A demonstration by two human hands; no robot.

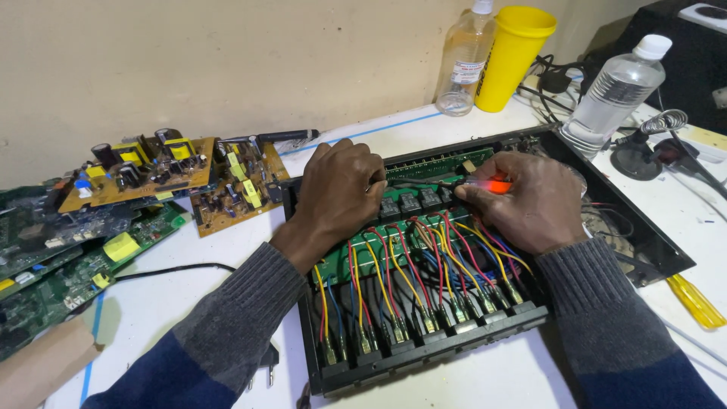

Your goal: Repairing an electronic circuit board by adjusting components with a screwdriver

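An open black electronics chassis lies in front of me with a green circuit board, black relays and several red, yellow and blue wires running to terminals along its near edge. My right hand grips a screwdriver with a red-orange handle, its shaft pointing left over the relays. My left hand rests curled on the board's left part, fingers touching the area by the shaft's tip.
Brown and green loose circuit boards lie stacked at left. A yellow cup and two clear plastic bottles stand at the back right. A soldering-iron stand and a yellow-handled tool sit at right. A black cable crosses the white table.
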